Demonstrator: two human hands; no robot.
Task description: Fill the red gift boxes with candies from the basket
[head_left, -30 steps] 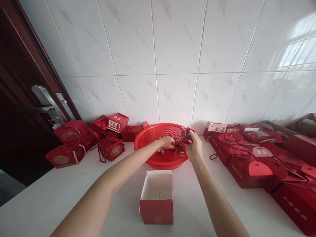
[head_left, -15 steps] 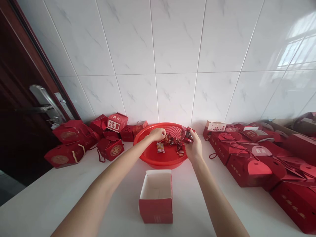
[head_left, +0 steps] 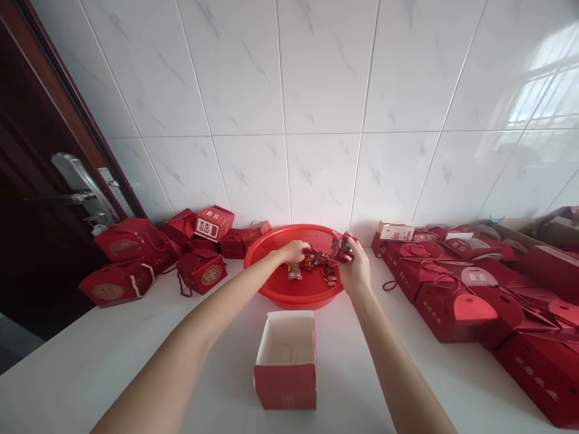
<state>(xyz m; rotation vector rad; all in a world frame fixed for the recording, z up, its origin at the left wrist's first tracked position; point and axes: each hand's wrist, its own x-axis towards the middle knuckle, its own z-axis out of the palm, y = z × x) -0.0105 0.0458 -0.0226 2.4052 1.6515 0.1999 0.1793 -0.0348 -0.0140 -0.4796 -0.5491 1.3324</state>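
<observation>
A red plastic basket (head_left: 294, 299) with a perforated wall stands near the wall, holding several shiny wrapped candies (head_left: 329, 271) in dark red and brown. My left hand (head_left: 294, 252) reaches into it from the left, its fingers closed and bent down against the candies; what is between the fingertips is hidden. A pale yellowish packet (head_left: 294, 272) lies just below that hand. At the basket's right rim my right hand (head_left: 356, 268) grips a few wrapped candies (head_left: 345, 249). In front of the basket an open-topped red box (head_left: 286, 386) with a white inside stands upright.
Several closed red gift boxes (head_left: 201, 270) with cord handles cluster on the left of the white table (head_left: 217, 374). On the right, rows of similar red boxes (head_left: 456, 313) extend to the edge of view. A tiled wall (head_left: 316, 175) rises behind; a dark door (head_left: 40, 150) is at left.
My left hand has moved slightly right and lower, over the candies in the basket. The right hand stays at the rim with its candies. The open box has not moved.
</observation>
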